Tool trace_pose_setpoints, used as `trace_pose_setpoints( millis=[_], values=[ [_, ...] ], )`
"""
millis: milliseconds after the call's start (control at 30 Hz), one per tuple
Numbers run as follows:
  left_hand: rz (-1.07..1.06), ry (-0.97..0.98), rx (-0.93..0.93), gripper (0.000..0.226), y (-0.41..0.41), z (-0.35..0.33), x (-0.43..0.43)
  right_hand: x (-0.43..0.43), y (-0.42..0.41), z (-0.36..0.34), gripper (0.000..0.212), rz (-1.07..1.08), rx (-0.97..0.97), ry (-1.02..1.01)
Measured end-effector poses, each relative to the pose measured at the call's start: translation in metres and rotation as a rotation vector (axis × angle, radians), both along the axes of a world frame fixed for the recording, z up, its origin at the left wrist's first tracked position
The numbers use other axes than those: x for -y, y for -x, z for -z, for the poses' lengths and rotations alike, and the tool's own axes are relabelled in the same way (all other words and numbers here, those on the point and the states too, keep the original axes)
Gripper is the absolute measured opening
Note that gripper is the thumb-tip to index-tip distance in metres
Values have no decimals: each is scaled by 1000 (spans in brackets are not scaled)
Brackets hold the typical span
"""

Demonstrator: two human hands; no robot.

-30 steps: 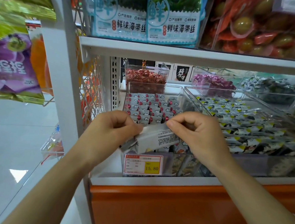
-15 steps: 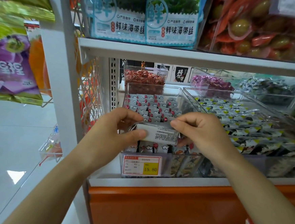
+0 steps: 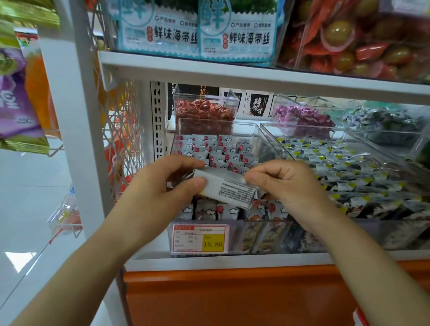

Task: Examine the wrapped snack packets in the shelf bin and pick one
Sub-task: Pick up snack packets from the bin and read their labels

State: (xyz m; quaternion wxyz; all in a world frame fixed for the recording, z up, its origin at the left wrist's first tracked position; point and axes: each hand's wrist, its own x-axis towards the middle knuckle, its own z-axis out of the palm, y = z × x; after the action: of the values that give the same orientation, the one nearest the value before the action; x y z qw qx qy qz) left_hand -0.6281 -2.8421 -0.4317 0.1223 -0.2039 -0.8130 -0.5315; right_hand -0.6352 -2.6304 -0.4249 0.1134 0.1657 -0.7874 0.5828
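A clear plastic shelf bin [image 3: 252, 129] holds several small white packets [image 3: 222, 150] printed with clouds and red dots. Above the bin's front I hold one silver-white snack packet [image 3: 232, 190] level, its back with small black print turned towards me. My left hand [image 3: 165, 187] pinches its left end between thumb and fingers. At the packet's upper right edge my right hand [image 3: 284, 186] pinches it with curled fingers. Both hands hide the packets just beneath them.
A price tag [image 3: 200, 239] reading 15.80 is fixed to the bin's front. To the right lies a wider clear bin [image 3: 344, 137] of black-and-yellow packets. Behind stand bins of red [image 3: 205, 110] and purple [image 3: 302, 115] sweets. The upper shelf [image 3: 267, 77] carries seaweed bags close overhead.
The packet was tilted with its left end low; it is now turned level with the printed back facing me. Both hands stayed above the bin's front.
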Motion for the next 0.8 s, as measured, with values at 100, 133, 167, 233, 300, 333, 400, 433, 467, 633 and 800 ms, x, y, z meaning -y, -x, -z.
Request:
trace_pose_setpoints(
  millis=[100,133,167,233,300,333,400,433,467,633,800],
  values=[
    [-94,-6,-67,17,0,0,-2,4,-1,6,14,-32,16,144],
    [-143,-21,-94,15,1,0,-2,5,-1,7,16,-63,20,190],
    [-194,-49,-115,14,2,-1,-2,6,-2,7,18,-97,8,212],
    [-283,-105,-140,11,4,-2,-1,8,-3,7,30,-132,-34,172],
    [-346,-106,-159,11,7,-2,-2,12,-3,9,42,-100,-80,123],
    [-363,-87,-170,12,8,-2,-3,15,-2,9,42,-56,-108,118],
    [-355,-25,-187,24,11,-2,-6,21,4,9,31,39,-141,135],
    [-344,35,-189,37,13,-2,-7,22,8,8,24,82,-139,153],
    [-347,137,-195,55,17,-2,-7,22,13,5,17,121,-132,168],
    [-325,660,-117,97,38,5,1,26,61,-16,7,308,-194,58],
    [-290,741,-47,103,45,14,2,49,117,-30,20,303,-345,-359]
  ],
)
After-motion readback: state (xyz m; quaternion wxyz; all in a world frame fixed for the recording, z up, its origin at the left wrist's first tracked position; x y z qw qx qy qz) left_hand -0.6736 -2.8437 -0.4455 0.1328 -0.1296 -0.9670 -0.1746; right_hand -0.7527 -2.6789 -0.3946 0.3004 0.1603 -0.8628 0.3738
